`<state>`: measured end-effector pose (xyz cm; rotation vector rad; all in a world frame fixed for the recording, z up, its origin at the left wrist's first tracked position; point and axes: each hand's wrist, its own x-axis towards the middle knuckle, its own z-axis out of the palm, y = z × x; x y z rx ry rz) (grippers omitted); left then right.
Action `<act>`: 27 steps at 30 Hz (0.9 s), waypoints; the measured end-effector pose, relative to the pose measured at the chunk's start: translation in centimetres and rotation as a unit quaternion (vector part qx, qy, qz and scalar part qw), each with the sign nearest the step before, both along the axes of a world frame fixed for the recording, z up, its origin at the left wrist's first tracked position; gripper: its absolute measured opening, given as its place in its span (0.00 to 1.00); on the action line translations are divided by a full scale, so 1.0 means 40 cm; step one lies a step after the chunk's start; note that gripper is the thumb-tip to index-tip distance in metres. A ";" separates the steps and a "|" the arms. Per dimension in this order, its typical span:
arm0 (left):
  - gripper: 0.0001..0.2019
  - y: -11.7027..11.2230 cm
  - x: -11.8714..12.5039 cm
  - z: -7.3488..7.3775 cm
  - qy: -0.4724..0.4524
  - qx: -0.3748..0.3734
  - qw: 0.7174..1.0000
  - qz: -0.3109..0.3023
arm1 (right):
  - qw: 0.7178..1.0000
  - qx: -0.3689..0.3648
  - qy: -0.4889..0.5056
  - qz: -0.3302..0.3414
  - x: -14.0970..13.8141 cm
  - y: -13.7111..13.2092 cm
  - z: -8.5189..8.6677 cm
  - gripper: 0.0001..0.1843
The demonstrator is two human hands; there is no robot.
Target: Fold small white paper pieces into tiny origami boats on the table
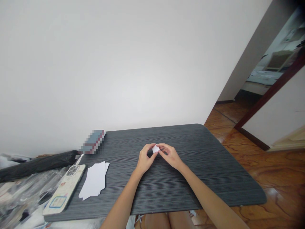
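Observation:
A small white piece of paper (pixel 155 149) is held between my two hands, above the middle of the dark table. My left hand (pixel 145 158) pinches its left side, thumb below and fingers above. On the other side, my right hand (pixel 171 155) grips it the same way with thumb and fingertips. The paper looks folded, though most of its edges are hidden by my fingers. To the left, a loose stack of white paper sheets (pixel 93 179) lies on the table.
The dark striped table (pixel 209 171) stands against a white wall. On its left lie a phone in a pale case (pixel 65 190) and a blurred-out book-like object (pixel 93 142). Beyond the left edge are a long black bundle (pixel 40 165) and clear plastic wrapping (pixel 28 194).

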<state>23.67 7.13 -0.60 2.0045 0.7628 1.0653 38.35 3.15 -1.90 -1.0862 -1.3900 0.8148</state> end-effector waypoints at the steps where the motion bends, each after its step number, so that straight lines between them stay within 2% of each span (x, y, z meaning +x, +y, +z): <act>1: 0.14 -0.001 0.001 0.001 -0.005 0.000 1.000 -0.004 | 1.000 0.000 0.006 -0.003 -0.001 0.000 0.001 0.13; 5: 0.15 -0.007 0.006 0.002 -0.036 -0.022 0.999 -0.028 | 0.999 -0.001 0.030 -0.013 -0.005 -0.003 0.008 0.12; 9: 0.15 -0.011 0.010 0.002 -0.062 -0.037 0.997 -0.041 | 0.999 -0.010 0.035 0.005 -0.005 -0.007 0.014 0.09; 14: 0.13 -0.011 0.010 0.001 -0.081 -0.033 0.995 -0.046 | 0.995 -0.033 0.091 0.028 -0.008 -0.007 0.016 0.11; 18: 0.08 -0.009 0.007 0.004 -0.069 0.008 0.997 -0.032 | 0.993 -0.027 0.111 0.032 -0.013 -0.008 0.021 0.13; 22: 0.07 -0.010 0.002 0.012 -0.025 0.065 0.997 -0.015 | 0.991 -0.030 0.126 0.036 -0.012 -0.010 0.028 0.15; 27: 0.10 -0.012 -0.003 0.009 0.014 0.144 0.990 -0.005 | 0.991 -0.047 0.118 0.048 -0.005 -0.011 0.026 0.07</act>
